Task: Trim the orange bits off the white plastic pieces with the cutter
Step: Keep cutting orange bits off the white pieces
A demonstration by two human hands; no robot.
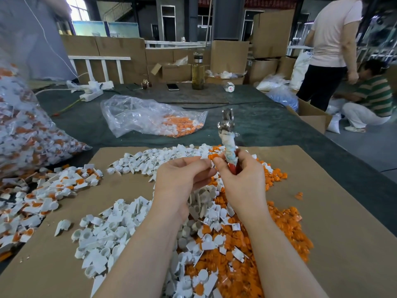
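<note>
My left hand (182, 177) pinches white piece (205, 157), light, stiff; right hand (240, 173) grips cutter (228, 134), head at 12 o'clock.

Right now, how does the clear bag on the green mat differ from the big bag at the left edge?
The clear bag lies flat, open and mostly empty, with parts only at one end. The big bag bulges, packed full. Both are transparent and hold white-and-orange pieces.
</note>
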